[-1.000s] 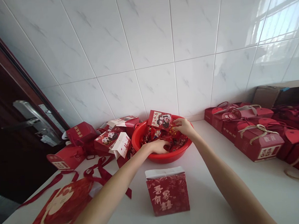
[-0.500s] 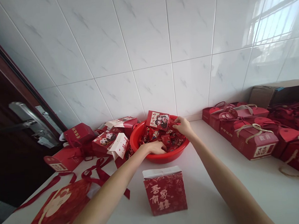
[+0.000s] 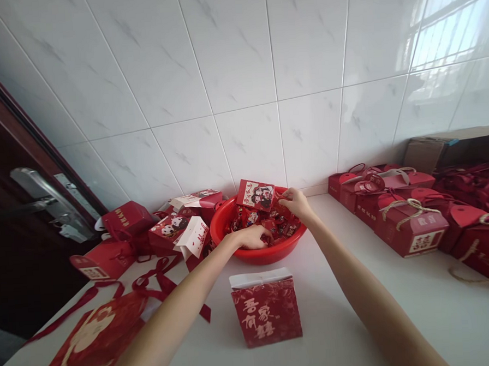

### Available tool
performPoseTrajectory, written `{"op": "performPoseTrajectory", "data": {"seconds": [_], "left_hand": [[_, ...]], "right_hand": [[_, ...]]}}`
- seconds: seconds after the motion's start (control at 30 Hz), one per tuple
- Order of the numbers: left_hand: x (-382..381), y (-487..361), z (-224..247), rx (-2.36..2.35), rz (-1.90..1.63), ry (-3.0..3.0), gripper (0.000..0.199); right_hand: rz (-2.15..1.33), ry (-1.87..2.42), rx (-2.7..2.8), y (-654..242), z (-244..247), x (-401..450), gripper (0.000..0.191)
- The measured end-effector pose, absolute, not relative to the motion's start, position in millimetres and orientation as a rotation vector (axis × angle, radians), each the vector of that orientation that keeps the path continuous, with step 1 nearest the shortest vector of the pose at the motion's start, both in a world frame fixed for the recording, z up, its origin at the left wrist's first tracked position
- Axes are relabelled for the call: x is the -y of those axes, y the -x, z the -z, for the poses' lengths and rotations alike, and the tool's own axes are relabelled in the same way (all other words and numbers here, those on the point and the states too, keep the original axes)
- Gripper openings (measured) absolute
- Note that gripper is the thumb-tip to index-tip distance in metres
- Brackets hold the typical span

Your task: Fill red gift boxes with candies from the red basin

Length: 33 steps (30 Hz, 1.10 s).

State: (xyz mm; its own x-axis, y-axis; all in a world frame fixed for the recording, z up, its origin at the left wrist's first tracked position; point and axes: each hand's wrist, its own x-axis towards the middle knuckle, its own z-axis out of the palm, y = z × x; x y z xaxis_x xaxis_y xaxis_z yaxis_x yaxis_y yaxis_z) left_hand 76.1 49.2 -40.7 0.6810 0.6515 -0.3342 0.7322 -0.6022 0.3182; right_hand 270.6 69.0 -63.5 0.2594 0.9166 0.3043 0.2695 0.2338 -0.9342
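Note:
A red plastic basin by the wall is filled with small red wrapped packets, candy-like in look. Over its near rim reaches my left hand, its fingers curled down among the packets; what they hold is partly hidden. At the basin's right side my right hand pinches what looks like a red wrapped packet. A red card box with printed cartoon figures lies tilted on the packets at the back. In front of the basin, an upright red gift box shows a white flap at its top.
Several red boxes and a loose ribbon lie to the left, near a red bag with a rope handle. Roped gift boxes line the right side, beside a cardboard carton. A tiled wall stands behind.
My left hand has lifted slightly and its fingers are more curled. The right hand stays at the basin's right side. The whole view has shifted slightly.

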Motion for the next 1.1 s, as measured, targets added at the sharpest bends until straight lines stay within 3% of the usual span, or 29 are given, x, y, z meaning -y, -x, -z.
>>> {"op": "performPoseTrajectory", "data": {"seconds": [0.47,0.67,0.87,1.1], "left_hand": [[-49,-74,42,-1.052,0.211,-2.387,0.049],[-52,-70,46,-1.037,-0.115,-2.331,0.03],[-59,-63,44,-1.165,-0.788,-1.838,0.031],[-66,-59,46,-1.184,-1.075,-1.547,0.029]], "right_hand": [[-0.817,1.179,1.13,-269,55,-62,0.014],[-0.83,1.168,1.124,-270,55,-63,0.016],[-0.821,1.171,1.111,-269,54,-61,0.019],[-0.814,1.215,1.139,-270,51,-57,0.023]]}}
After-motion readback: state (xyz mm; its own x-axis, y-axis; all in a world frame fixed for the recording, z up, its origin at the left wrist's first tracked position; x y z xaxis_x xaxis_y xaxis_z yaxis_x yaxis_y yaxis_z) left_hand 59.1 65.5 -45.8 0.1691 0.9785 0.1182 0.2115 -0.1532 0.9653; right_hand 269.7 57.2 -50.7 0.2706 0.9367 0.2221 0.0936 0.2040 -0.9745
